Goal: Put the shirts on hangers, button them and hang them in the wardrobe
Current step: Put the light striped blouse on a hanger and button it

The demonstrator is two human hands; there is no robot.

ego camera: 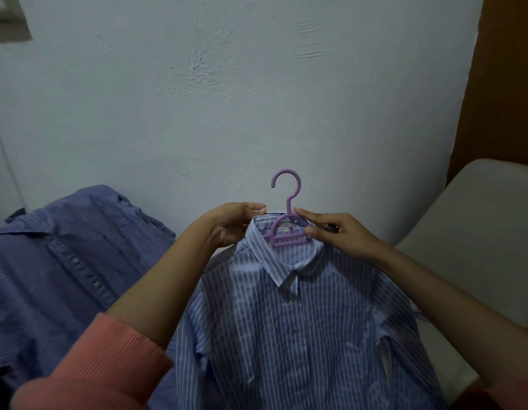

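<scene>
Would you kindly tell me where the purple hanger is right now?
In the head view the purple hanger sits centre frame inside the collar of the light blue striped shirt, between the left hand and right hand, hook up against the wall.

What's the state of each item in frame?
Light shirt: on hanger, front closed, collar held.
Hanger: inside the collar, hook upright and free.
Dark shirt: lying crumpled at left, no hanger visible.
Left hand: grips collar's left side.
Right hand: pinches collar and hanger at right.
Chair: under the light shirt.
</scene>
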